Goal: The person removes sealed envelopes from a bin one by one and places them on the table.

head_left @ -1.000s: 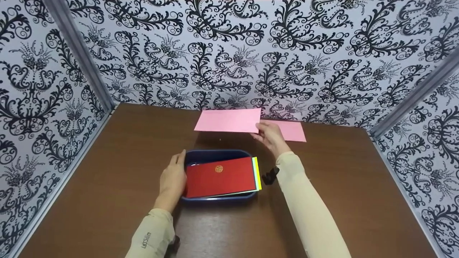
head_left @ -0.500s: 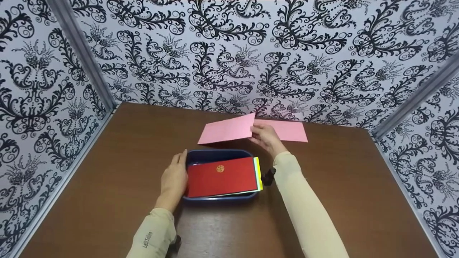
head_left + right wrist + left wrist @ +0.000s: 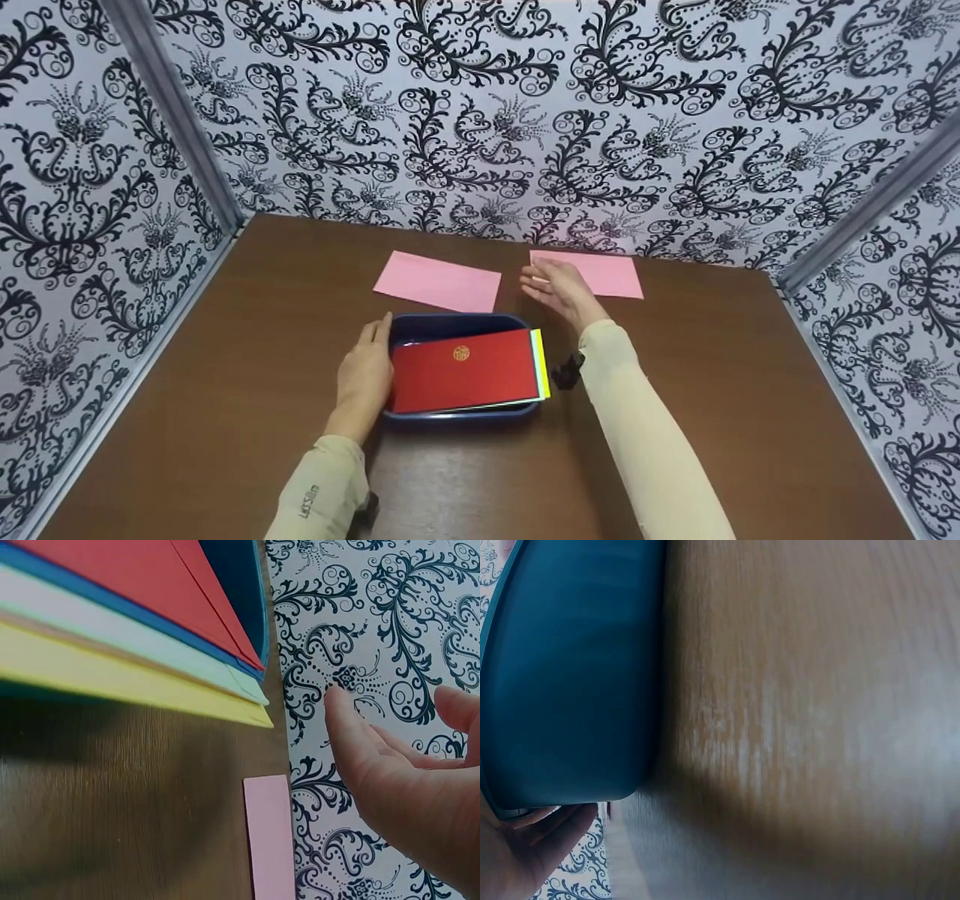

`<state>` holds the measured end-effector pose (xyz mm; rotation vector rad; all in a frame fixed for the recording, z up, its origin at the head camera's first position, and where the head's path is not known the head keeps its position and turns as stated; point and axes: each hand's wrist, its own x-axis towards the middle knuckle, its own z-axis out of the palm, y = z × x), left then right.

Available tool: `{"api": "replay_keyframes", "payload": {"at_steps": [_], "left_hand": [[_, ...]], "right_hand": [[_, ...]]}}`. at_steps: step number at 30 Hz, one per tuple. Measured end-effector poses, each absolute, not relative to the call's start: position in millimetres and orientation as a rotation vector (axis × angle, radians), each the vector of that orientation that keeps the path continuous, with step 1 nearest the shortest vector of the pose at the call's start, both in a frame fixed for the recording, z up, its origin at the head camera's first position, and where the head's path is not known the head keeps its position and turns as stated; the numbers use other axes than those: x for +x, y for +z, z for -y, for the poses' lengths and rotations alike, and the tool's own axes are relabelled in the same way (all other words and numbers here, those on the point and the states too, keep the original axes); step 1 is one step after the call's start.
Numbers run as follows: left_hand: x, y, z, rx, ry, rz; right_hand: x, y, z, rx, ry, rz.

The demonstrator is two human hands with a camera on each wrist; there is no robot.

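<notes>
At the left end of a blue plastic basin (image 3: 457,416), my left hand (image 3: 364,379) holds the rim. The left wrist view shows its fingers (image 3: 562,832) against the basin's outer wall; the thumb is hidden. A red envelope (image 3: 465,371) with a gold emblem tops a stack in the basin, with blue, pale green and yellow edges below. My right hand (image 3: 562,289) hovers with nothing in it, fingers spread loosely, in front of a pink envelope (image 3: 611,275). Left of it, another pink envelope (image 3: 439,281) lies slanted on the table behind the basin.
The brown wooden table (image 3: 247,337) is bounded by patterned black-and-white walls (image 3: 480,112) at the back and both sides. The yellow envelope (image 3: 543,364) juts past the basin's right rim.
My right hand has let go of the left pink envelope, which came down from the air onto the table, further left. The left hand and basin have not visibly moved.
</notes>
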<state>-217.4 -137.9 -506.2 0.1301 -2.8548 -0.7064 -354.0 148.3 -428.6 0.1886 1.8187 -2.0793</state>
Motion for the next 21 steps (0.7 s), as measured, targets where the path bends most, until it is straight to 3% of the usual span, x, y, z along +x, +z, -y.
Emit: {"api": "replay_keyframes", "payload": {"at_steps": [21], "left_hand": [[-213.6,-503.8,137.1,0.102,-0.714,2.853]], "right_hand": [[-349.7,-430.8,-163.3,0.208,-2.045,-1.858]]}}
